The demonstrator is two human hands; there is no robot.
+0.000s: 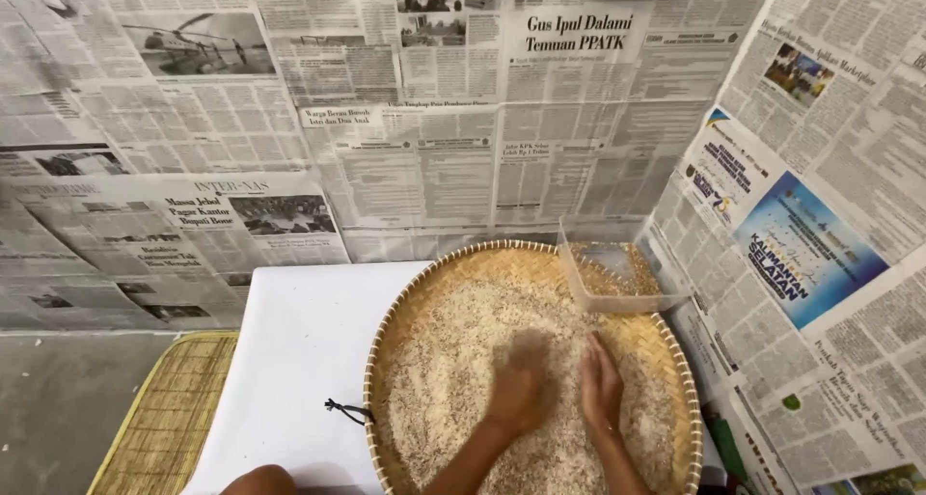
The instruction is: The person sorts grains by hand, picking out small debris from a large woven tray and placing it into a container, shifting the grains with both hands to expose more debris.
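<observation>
A round woven bamboo tray holds a spread of pale rice grains. My left hand rests palm down on the rice near the tray's middle, blurred with motion, so its fingers cannot be made out. My right hand lies flat on the grains just beside it, fingers stretched toward the far rim. Neither hand visibly holds anything. A clear plastic container sits on the tray's far right edge, tilted against the rim.
The tray lies on a white cloth. A woven mat sits lower left on the grey floor. Newspaper sheets cover the walls behind and to the right. A black string hangs off the tray's left rim.
</observation>
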